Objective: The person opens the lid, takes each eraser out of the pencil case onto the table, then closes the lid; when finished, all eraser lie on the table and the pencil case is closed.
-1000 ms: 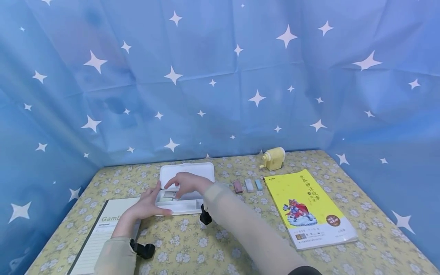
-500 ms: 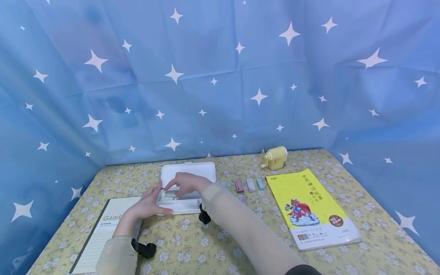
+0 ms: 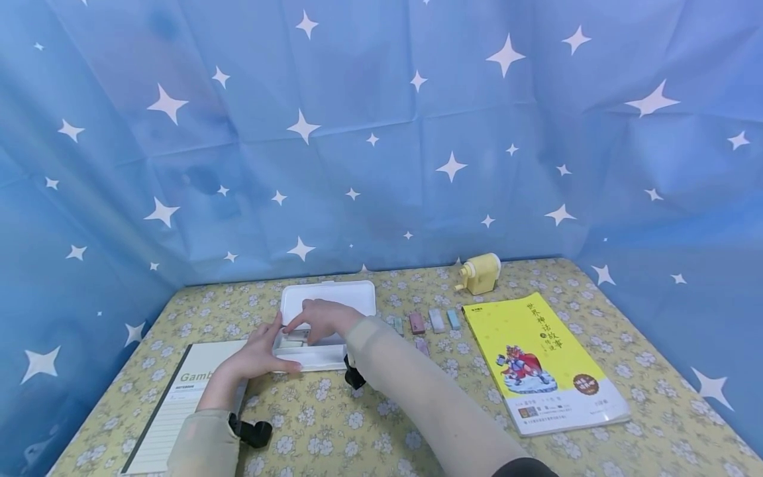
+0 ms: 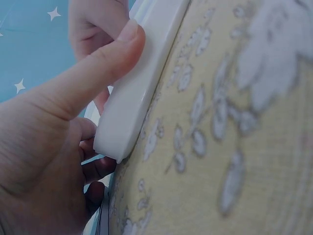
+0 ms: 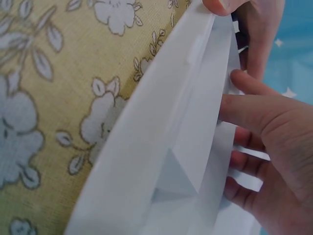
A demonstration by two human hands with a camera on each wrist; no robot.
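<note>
The left grip (image 3: 256,356) curls round the left end of the open white case (image 3: 324,358) on the tabletop (image 3: 322,430). In it lie pale pieces (image 3: 291,344); the right grip (image 3: 322,318) reaches there — pinching or spread, I cannot tell. Both hardly move, so work seems to continue inside; rightward, the sleeve (image 3: 393,368) now uncovers a green eraser (image 3: 398,325).

Person is wearing pale beige long sleeves: left sleeve (image 3: 203,447) is ending at the wrist, right sleeve (image 3: 426,394) is showing soft creases and meeting a curved black piece (image 3: 524,468) at bottom edge. Left wrist is carrying a chunky black unit (image 3: 256,434); a smaller-looking black block (image 3: 354,375) is poking out under the right cuff.
</note>
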